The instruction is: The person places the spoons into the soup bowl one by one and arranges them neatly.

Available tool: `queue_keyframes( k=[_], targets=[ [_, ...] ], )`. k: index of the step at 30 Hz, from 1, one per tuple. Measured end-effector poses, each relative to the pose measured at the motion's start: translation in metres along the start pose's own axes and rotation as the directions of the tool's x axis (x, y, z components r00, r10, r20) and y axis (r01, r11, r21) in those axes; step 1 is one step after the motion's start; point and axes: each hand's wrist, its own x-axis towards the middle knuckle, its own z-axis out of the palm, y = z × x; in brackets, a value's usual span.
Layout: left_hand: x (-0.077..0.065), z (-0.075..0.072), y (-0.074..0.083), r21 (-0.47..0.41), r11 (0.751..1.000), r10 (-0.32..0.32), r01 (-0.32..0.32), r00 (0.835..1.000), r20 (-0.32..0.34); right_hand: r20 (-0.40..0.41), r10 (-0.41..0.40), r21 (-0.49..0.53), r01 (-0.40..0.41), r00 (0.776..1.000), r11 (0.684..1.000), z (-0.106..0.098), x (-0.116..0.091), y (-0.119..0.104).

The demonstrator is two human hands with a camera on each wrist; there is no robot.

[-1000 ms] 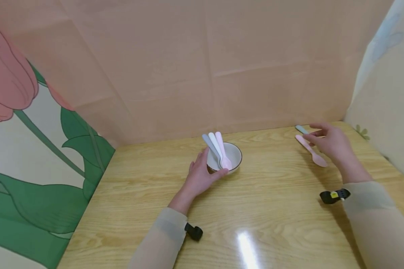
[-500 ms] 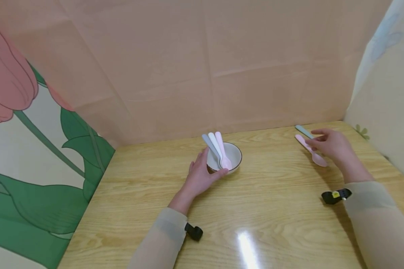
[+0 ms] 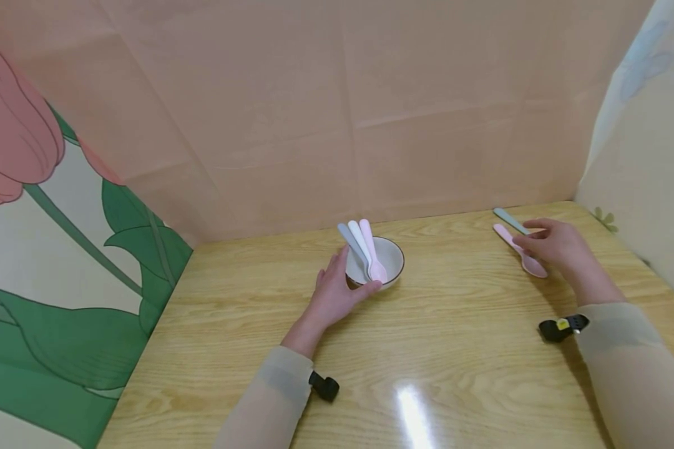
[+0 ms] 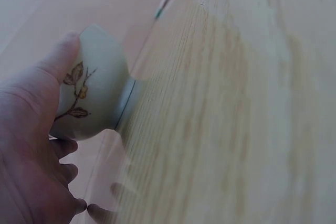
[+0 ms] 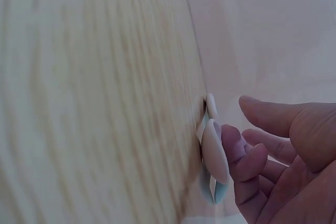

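My left hand (image 3: 334,293) grips the near left side of a white bowl (image 3: 391,257), thumb at the rim. In the left wrist view the bowl (image 4: 107,87) shows a painted leafy branch. A blue-grey spoon (image 3: 352,241), a white spoon (image 3: 359,238) and a pink spoon (image 3: 367,237) lean in it. My right hand (image 3: 558,246) is over a second pink spoon (image 3: 533,267) and a grey-green spoon (image 3: 507,217) lying on the table. In the right wrist view its thumb stands apart while bent fingers are close beside the pink spoon (image 5: 214,153); contact is unclear.
The wooden table (image 3: 444,337) backs onto a pinkish cloth (image 3: 337,125). A flower-printed panel (image 3: 78,249) borders the left and a pale panel (image 3: 646,187) the right. Black wrist cameras sit on both sleeves.
My right hand has moved slightly nearer to me and right, uncovering more of the grey-green spoon. The left hand, bowl and spoons have stayed put.
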Motion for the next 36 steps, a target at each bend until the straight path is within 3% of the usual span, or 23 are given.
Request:
queue_keyframes(
  k=[14, 36],
  targets=[
    [0.0005, 0.0001, 0.0, 0.002, 1.0, 0.005, -0.005, 1.0, -0.001, 0.036, 0.012, 0.003, -0.012, 0.999, 1.0, 0.0016, 0.0006, 0.0053],
    [0.0001, -0.001, -0.0014, -0.007, 1.0, 0.008, -0.008, 1.0, 0.0, 0.087, 0.001, -0.077, 0.005, 0.996, 0.997, 0.0046, 0.0009, 0.0029]
  ],
)
